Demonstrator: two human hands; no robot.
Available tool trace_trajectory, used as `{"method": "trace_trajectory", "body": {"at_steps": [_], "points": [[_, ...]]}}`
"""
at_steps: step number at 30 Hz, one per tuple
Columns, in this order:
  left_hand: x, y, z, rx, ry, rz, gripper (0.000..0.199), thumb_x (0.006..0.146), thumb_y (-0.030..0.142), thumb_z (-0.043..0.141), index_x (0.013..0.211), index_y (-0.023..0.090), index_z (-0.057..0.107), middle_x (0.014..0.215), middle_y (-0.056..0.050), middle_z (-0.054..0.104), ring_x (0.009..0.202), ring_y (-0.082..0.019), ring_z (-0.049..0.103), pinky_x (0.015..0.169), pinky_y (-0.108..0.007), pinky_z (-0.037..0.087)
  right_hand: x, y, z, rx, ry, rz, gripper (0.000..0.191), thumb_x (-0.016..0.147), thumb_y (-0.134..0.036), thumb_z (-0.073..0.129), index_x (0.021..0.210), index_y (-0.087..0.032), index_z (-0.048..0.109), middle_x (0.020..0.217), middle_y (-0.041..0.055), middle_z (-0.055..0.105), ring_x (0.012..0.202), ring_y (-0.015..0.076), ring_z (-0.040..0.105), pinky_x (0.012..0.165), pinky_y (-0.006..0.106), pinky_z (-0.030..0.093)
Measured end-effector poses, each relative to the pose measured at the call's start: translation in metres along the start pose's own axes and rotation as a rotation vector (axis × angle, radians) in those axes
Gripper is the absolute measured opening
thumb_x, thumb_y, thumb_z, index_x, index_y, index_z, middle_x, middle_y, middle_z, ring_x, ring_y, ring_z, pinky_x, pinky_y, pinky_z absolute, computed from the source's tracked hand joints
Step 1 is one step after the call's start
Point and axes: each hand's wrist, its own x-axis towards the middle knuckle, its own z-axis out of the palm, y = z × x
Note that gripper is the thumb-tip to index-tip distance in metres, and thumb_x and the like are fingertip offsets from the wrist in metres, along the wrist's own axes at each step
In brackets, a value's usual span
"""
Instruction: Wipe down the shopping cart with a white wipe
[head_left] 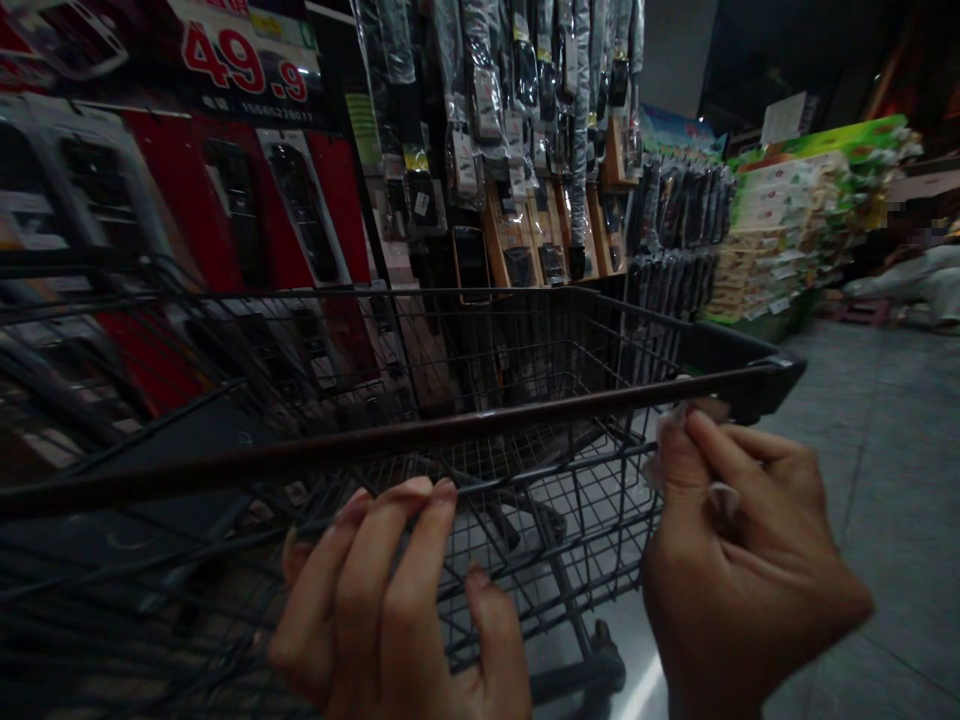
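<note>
A dark wire shopping cart (pixel 600 500) fills the middle of the view, its brown bar (pixel 420 432) running across in front of me. My right hand (pixel 739 545) pinches a crumpled white tissue (pixel 667 440) between thumb and fingers, up against the bar near its right end. Part of the tissue is hidden behind the fingers. Below the bar, my left hand (pixel 405 610) is loosely curled with its fingers apart and holds nothing. Its fingertips are at the upper cart wires; whether they touch them I cannot tell.
Belts in clear plastic (pixel 517 100) hang on a rack beyond the cart. Packaged goods hang on a red display panel (pixel 169 200) at left. Stacked packs (pixel 787 220) stand at back right beside the grey tiled floor (pixel 892 480). A person (pixel 919 275) is at the far right.
</note>
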Motion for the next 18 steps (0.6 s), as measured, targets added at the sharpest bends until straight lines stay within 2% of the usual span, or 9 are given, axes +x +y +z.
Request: {"method": "trace_trajectory", "body": {"at_steps": [2, 5, 8, 12, 15, 18], "points": [[0.000, 0.000, 0.000, 0.002, -0.003, 0.008, 0.070, 0.065, 0.015, 0.065, 0.132, 0.013, 0.047, 0.117, -0.012, 0.061, 0.115, -0.034, 0.050, 0.108, -0.052, 0.030, 0.000, -0.001, 0.000, 0.003, -0.072, 0.001, 0.013, 0.086, -0.022, 0.063, 0.092, -0.017, 0.073, 0.079, 0.0023, 0.063, 0.071, 0.0115, 0.060, 0.059, 0.025, 0.050], [0.000, 0.002, -0.001, 0.002, -0.009, -0.027, 0.070, 0.067, 0.018, 0.064, 0.134, 0.017, 0.046, 0.118, -0.011, 0.061, 0.117, -0.034, 0.050, 0.109, -0.053, 0.030, -0.004, -0.001, -0.007, -0.025, -0.106, -0.013, 0.013, 0.085, -0.022, 0.063, 0.092, -0.018, 0.074, 0.079, 0.0020, 0.063, 0.071, 0.0111, 0.061, 0.059, 0.024, 0.052], [0.000, 0.005, -0.002, -0.005, -0.033, -0.064, 0.069, 0.069, 0.018, 0.062, 0.136, 0.019, 0.044, 0.120, -0.011, 0.060, 0.122, -0.034, 0.047, 0.111, -0.054, 0.027, -0.008, 0.001, -0.013, -0.031, -0.109, -0.075, 0.014, 0.086, -0.017, 0.061, 0.091, -0.018, 0.074, 0.078, 0.0018, 0.062, 0.072, 0.0115, 0.062, 0.059, 0.024, 0.053], [-0.001, 0.007, -0.003, -0.004, -0.029, -0.046, 0.070, 0.068, 0.016, 0.061, 0.135, 0.017, 0.045, 0.122, -0.011, 0.058, 0.123, -0.033, 0.046, 0.113, -0.053, 0.025, -0.015, 0.004, -0.013, -0.045, -0.086, -0.119, 0.012, 0.084, -0.012, 0.062, 0.088, -0.016, 0.074, 0.075, 0.0013, 0.061, 0.070, 0.0109, 0.062, 0.058, 0.023, 0.053], [-0.001, 0.007, -0.003, -0.013, -0.038, -0.026, 0.068, 0.067, 0.015, 0.061, 0.133, 0.014, 0.046, 0.122, -0.012, 0.058, 0.124, -0.032, 0.046, 0.114, -0.050, 0.025, -0.023, 0.007, -0.012, -0.032, -0.082, -0.097, 0.010, 0.082, -0.011, 0.065, 0.088, -0.014, 0.073, 0.077, 0.0017, 0.062, 0.070, 0.0110, 0.062, 0.060, 0.023, 0.053], [0.000, 0.007, -0.003, -0.001, -0.044, -0.015, 0.066, 0.066, 0.012, 0.061, 0.130, 0.011, 0.047, 0.122, -0.014, 0.057, 0.124, -0.031, 0.045, 0.114, -0.048, 0.024, -0.029, 0.007, -0.022, -0.040, -0.094, -0.038, 0.008, 0.082, -0.017, 0.068, 0.088, -0.016, 0.072, 0.076, 0.0010, 0.061, 0.065, 0.0094, 0.059, 0.053, 0.021, 0.049]]}}
